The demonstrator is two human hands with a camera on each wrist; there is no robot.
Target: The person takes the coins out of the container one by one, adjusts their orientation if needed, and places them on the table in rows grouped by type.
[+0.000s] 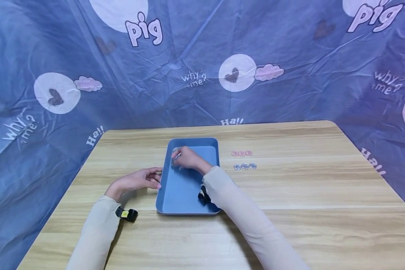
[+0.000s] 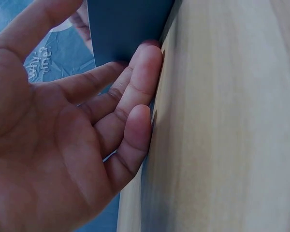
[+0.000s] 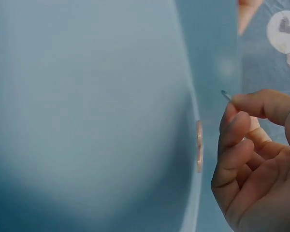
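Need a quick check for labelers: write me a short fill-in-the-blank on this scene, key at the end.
1. The right hand pinches a thin piece over a tray whose colour is ____.
2. The left hand is at the tray's ____ side, outside it.
3. Right of the tray, the row of bluish discs has ____ discs in full view.
4. The row of discs farthest from the person is ____ in colour.

Missing words: blue; left; three; pink.
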